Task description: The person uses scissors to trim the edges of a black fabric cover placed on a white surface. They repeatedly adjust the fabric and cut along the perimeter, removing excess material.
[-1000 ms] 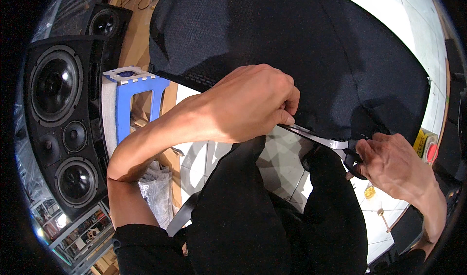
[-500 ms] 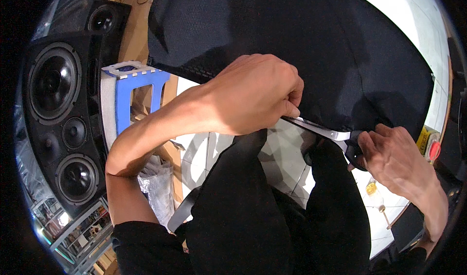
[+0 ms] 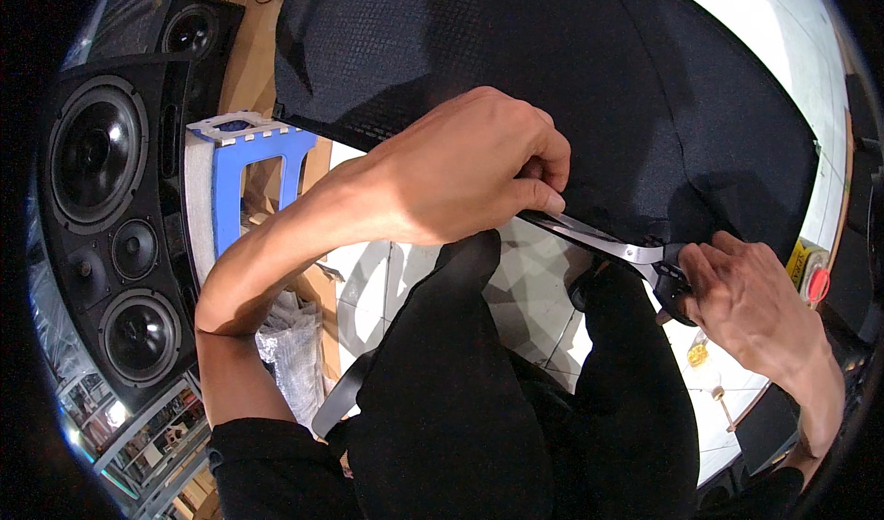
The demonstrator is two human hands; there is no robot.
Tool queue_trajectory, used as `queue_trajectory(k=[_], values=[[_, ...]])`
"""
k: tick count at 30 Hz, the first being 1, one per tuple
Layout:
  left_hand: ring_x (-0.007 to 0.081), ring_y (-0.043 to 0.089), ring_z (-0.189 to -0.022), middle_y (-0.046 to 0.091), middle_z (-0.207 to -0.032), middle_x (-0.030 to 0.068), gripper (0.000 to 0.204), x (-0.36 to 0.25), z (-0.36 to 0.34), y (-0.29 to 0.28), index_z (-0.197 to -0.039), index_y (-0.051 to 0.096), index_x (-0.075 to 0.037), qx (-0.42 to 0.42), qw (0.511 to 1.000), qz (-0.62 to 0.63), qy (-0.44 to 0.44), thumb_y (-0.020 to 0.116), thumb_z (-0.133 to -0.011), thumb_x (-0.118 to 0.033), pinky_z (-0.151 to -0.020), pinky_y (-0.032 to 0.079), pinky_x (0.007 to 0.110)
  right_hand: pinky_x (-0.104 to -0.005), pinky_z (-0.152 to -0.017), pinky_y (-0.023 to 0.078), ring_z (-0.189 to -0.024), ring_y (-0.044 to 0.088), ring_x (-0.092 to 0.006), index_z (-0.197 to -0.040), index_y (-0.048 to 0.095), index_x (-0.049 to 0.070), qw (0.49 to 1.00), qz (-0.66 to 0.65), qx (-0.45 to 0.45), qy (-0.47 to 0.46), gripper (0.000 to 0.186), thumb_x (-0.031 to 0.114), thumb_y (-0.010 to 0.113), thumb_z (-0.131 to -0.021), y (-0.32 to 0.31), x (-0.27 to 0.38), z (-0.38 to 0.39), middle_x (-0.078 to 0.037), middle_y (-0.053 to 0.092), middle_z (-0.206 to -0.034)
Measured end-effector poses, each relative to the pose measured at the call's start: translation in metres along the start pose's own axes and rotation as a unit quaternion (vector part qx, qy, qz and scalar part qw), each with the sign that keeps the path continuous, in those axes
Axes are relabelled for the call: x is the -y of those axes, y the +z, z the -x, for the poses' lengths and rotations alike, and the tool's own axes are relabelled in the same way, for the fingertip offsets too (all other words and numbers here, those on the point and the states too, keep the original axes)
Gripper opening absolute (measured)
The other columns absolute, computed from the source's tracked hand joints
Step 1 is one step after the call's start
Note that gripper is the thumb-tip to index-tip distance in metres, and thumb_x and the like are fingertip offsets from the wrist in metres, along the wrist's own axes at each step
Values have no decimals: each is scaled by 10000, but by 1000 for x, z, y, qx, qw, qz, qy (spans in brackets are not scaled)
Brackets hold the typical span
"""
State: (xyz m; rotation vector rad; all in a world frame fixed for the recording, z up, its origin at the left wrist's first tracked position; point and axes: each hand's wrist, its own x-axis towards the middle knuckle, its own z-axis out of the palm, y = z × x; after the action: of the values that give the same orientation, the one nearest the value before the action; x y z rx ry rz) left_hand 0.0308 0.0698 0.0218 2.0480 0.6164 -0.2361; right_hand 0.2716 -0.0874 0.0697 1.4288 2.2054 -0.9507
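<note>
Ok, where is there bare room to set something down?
Bare floor shows beyond the black cloth at upper right and between the legs. Crowded: the cloth's near edge, with left hand, scissors and right hand; the left side, with speakers and a blue stool.

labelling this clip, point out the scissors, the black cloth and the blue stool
Scissors [image 3: 626, 250], head view: metal near the pivot
Black cloth [image 3: 543, 60], head view: upper middle surface
Blue stool [image 3: 227, 189], head view: blue upright left of its opening
</note>
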Motion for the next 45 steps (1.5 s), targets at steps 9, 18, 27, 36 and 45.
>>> queue_trajectory(k=[9,18,27,36,45], values=[[198,611,-634,661,-763,96,186,-1,-4,-2,-875,716,-3,-3,999,-11,33,771,-812,-169,-582,462,327,-400,-659,517,-766,645,-285,-904,599,-22,999,-23,-7,-25,226,192,667,-875,-2,1,-5,-131,650,-738],[193,615,-629,663,-753,104,181,1,-4,1,-858,717,8,-4,1000,-21,21,763,-810,-160,-578,463,328,-382,-658,539,-763,666,-290,-878,609,-15,998,20,-38,-55,233,209,673,-873,1,3,-14,-137,660,-739],[123,572,-618,659,-726,94,198,-7,-4,-4,-900,700,9,8,1000,7,-20,763,-843,-170,-569,453,308,-394,-668,538,-758,668,-307,-892,609,-28,997,4,-18,-77,239,205,660,-881,9,-1,-19,-144,665,-736],[79,539,-633,639,-712,83,188,2,3,-4,-968,686,11,-70,996,57,0,746,-861,-132,-569,437,288,-433,-684,448,-753,567,-313,-853,569,-8,996,-53,-13,65,255,112,769,-749,4,-2,30,-144,547,-714],[231,624,-735,665,-837,92,227,-6,14,11,-931,684,-11,-299,916,-163,212,816,-747,-22,-608,455,321,-448,-633,408,-701,552,-337,-815,549,1,947,-201,-181,172,367,259,798,-737,49,-12,90,-119,530,-712]])
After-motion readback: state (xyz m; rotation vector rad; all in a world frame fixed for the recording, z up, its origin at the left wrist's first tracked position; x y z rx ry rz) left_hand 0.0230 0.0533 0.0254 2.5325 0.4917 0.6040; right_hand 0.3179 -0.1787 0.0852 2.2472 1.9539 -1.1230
